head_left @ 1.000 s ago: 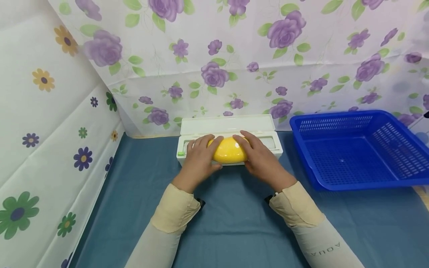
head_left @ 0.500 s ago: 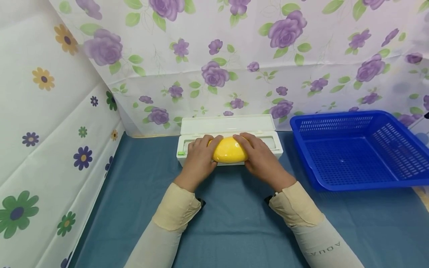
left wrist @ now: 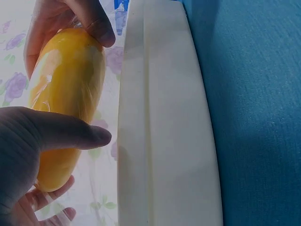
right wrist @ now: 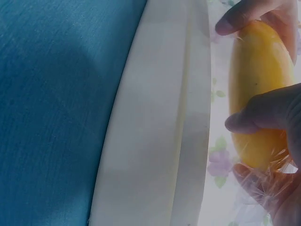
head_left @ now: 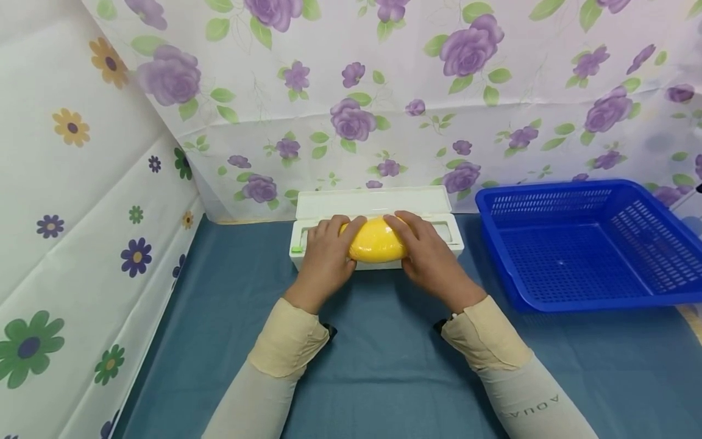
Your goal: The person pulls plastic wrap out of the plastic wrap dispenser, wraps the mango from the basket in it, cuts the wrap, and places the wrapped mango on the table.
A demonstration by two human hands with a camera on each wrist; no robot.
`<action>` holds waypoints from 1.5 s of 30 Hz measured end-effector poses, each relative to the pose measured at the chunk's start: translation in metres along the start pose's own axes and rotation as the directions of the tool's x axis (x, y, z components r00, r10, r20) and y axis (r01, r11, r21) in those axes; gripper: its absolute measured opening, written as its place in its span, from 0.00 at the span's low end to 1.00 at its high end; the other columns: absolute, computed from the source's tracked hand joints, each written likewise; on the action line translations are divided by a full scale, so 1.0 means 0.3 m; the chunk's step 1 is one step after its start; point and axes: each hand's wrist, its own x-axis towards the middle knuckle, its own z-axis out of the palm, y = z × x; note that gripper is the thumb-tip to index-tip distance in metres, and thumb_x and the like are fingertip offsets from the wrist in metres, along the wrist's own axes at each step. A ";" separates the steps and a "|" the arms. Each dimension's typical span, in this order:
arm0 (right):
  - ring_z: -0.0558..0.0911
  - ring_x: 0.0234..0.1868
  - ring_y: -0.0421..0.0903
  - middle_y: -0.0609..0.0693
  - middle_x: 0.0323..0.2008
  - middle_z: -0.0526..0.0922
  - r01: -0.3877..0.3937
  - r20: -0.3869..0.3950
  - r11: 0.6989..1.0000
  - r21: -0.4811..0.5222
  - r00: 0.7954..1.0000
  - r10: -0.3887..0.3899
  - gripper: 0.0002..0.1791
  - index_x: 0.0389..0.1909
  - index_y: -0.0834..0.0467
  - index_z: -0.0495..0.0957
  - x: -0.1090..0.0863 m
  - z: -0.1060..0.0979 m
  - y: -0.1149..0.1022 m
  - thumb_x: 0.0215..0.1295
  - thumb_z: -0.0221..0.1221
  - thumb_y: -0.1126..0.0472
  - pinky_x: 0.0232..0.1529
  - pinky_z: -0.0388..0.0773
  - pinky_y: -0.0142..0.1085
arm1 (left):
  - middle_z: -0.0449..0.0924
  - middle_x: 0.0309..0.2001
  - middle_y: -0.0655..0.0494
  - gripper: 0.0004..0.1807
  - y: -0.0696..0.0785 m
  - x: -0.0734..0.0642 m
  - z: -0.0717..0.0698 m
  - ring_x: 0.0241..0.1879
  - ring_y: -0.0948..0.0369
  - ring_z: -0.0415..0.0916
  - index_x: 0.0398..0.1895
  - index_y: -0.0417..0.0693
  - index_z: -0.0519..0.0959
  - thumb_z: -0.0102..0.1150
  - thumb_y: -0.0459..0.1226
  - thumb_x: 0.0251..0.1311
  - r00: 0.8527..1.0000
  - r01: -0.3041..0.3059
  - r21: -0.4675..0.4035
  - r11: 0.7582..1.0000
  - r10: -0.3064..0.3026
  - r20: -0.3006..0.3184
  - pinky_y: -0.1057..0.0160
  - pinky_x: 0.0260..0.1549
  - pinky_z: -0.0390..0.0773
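A smooth yellow oval fruit (head_left: pixel 377 240), wrapped in clear cling film, is held between both hands above a white cling film dispenser (head_left: pixel 378 266). My left hand (head_left: pixel 326 256) grips its left end, the thumb lying across the near side in the left wrist view. At the other end my right hand (head_left: pixel 433 259) grips it the same way. Loose, crinkled film (right wrist: pixel 270 181) shows by the right fingers. The dispenser's lid (head_left: pixel 373 201) stands raised at the back, and a green slider (head_left: pixel 297 249) sits at its left end. The hands and fruit hide the dispenser's middle.
A blue plastic basket (head_left: pixel 565 304) stands to the right of the dispenser. A blue-green cloth (head_left: pixel 378 378) covers the table. Flower-printed sheets (head_left: pixel 406 73) rise behind the dispenser and along the left side.
Both hands have raised the wrapped fruit slightly and moved it a little away from the body. The fingers have shifted a little on it. The dispenser and basket stay in place.
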 end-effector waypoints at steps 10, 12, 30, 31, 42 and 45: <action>0.71 0.66 0.62 0.60 0.70 0.66 0.018 -0.082 1.000 -0.024 0.996 -0.020 0.48 0.75 0.49 0.58 0.010 -0.015 0.004 0.54 0.66 0.78 0.67 0.72 0.56 | 0.72 0.58 0.48 0.39 0.006 0.017 -0.015 0.54 0.47 0.70 0.70 0.58 0.70 0.72 0.31 0.54 0.996 -0.041 0.001 0.999 0.041 -0.079 0.43 0.56 0.68; 0.71 0.66 0.62 0.60 0.70 0.66 0.014 -0.087 0.999 -0.031 0.996 -0.016 0.49 0.75 0.49 0.58 0.012 -0.016 0.006 0.55 0.66 0.78 0.68 0.72 0.56 | 0.72 0.59 0.48 0.39 0.006 0.020 -0.015 0.54 0.47 0.69 0.70 0.59 0.70 0.72 0.31 0.54 0.995 -0.047 0.000 0.999 0.046 -0.092 0.43 0.56 0.69; 0.71 0.68 0.61 0.59 0.72 0.64 0.003 -0.098 0.999 -0.038 0.995 -0.006 0.51 0.75 0.47 0.57 0.013 -0.033 0.005 0.54 0.67 0.78 0.67 0.73 0.54 | 0.72 0.59 0.47 0.40 0.022 0.023 -0.036 0.56 0.46 0.70 0.69 0.60 0.71 0.75 0.30 0.52 0.991 -0.044 -0.026 0.999 0.040 -0.131 0.42 0.56 0.70; 0.71 0.68 0.61 0.59 0.72 0.64 0.002 -0.098 0.999 -0.039 0.995 -0.006 0.51 0.75 0.47 0.57 0.013 -0.033 0.005 0.54 0.67 0.78 0.68 0.73 0.53 | 0.72 0.59 0.47 0.41 0.023 0.022 -0.037 0.56 0.46 0.70 0.69 0.60 0.71 0.75 0.30 0.52 0.991 -0.043 -0.027 0.999 0.039 -0.131 0.41 0.56 0.70; 0.70 0.68 0.61 0.58 0.72 0.64 0.033 -0.086 0.999 -0.009 0.996 -0.034 0.51 0.75 0.48 0.58 0.030 -0.035 -0.003 0.53 0.67 0.79 0.66 0.74 0.53 | 0.71 0.60 0.47 0.43 0.012 0.011 -0.042 0.56 0.46 0.68 0.71 0.61 0.70 0.75 0.30 0.51 0.993 -0.011 -0.043 0.999 0.006 -0.120 0.42 0.56 0.69; 0.70 0.68 0.61 0.58 0.72 0.64 0.025 -0.087 1.000 -0.012 0.996 -0.026 0.51 0.75 0.48 0.58 0.032 -0.037 -0.004 0.53 0.68 0.79 0.66 0.74 0.54 | 0.71 0.60 0.47 0.43 0.012 0.013 -0.043 0.56 0.46 0.68 0.71 0.61 0.69 0.75 0.30 0.51 0.994 -0.008 -0.049 0.999 0.002 -0.112 0.42 0.57 0.69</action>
